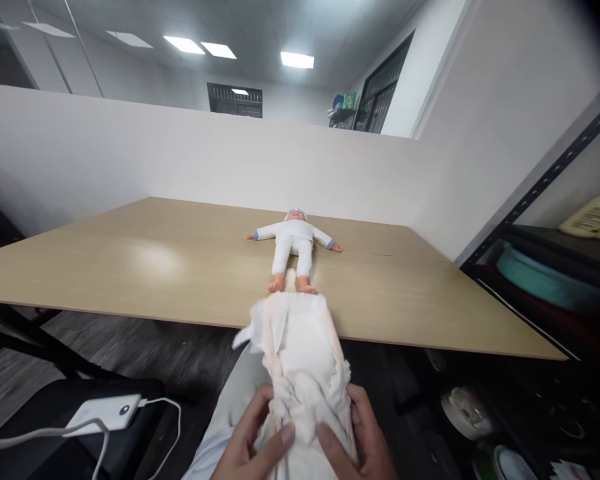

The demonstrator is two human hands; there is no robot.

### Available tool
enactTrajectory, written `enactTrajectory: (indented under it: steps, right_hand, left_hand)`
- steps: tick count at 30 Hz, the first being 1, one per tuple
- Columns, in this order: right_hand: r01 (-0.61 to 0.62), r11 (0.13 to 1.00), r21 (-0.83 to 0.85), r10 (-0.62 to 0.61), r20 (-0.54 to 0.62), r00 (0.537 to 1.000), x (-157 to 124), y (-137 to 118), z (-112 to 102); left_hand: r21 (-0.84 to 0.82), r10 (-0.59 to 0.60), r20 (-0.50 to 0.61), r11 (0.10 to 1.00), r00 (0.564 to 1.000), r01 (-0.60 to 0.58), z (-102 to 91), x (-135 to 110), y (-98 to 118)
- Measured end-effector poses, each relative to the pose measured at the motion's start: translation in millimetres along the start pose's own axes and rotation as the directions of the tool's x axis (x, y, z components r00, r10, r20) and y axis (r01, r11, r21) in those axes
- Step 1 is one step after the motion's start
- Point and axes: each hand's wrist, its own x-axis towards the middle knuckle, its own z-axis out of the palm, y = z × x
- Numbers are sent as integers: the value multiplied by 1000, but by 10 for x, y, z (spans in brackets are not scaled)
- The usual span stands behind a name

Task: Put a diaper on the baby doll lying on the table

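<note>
A baby doll (293,248) in a white suit and cap lies on its back on the wooden table (130,260), arms spread, feet toward me near the front edge. Below the table edge I hold a white diaper (300,347) stretched lengthwise, its far end reaching up to the doll's feet. My left hand (253,443) grips the near end from the left, thumb pressed on top. On the right side of that same end, my right hand (357,440) grips too, thumb also on the fabric.
A white power bank (107,412) with a cable lies on a dark chair seat at lower left. A black metal shelf (555,267) with bowls and a phone stands at right. White partition walls enclose the table's far side.
</note>
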Motion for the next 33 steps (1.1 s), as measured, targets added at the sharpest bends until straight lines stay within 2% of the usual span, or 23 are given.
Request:
enactTrajectory:
  steps: [3, 7, 10, 13, 15, 18, 19, 21, 25, 27, 28, 30, 33]
  right_hand:
    - [57, 993, -108, -58, -5, 998, 211, -31, 104]
    - [143, 971, -194, -125, 101, 987, 489, 27, 224]
    - [148, 958, -245, -117, 136, 984, 586, 123, 265]
    - [167, 921, -353, -152, 70, 986, 595, 253, 256]
    - [202, 877, -436, -236, -24, 971, 588, 317, 234]
    - [307, 804, -509, -424, -130, 896, 628, 293, 204]
    - [357, 775, -522, -480, -117, 870, 669, 247, 202]
    - [461, 702, -543, -552, -6, 834, 800, 120, 217]
    - [588, 558, -585, -521, 304, 797, 1222, -97, 333]
    - [609, 511, -606, -467, 399, 789, 1441, -120, 413]
    - [619, 493, -611, -439, 440, 783, 1535, -113, 451]
    - [641, 463, -612, -400, 502, 767, 1676, -83, 513]
    - [671, 424, -608, -374, 557, 741, 1785, -54, 561]
  left_hand:
    - [-45, 22, -3, 999, 1000, -22, -48, 225, 39]
    - [-71, 1, 28, 998, 1000, 1, -151, 607, -96]
    - [-92, -35, 19, 995, 999, 37, -199, 757, -181]
    - [-68, -43, -12, 997, 999, 42, -202, 767, -193]
    - [-49, -41, -29, 998, 999, 39, -191, 736, -180]
    - [-30, -37, -49, 999, 998, 36, -167, 699, -166]
    - [-20, -32, -59, 999, 998, 31, -158, 695, -168]
    - [9, -9, -76, 1000, 997, 10, -145, 693, -180]
    - [183, 126, -59, 977, 990, -113, -197, 684, -198]
    - [373, 218, -8, 906, 976, -200, -297, 683, -151]
    - [486, 270, 31, 837, 962, -251, -368, 695, -101]
    - [690, 380, 154, 619, 912, -374, -533, 773, 61]
    - [815, 515, 352, 242, 781, -527, -772, 1103, 433]
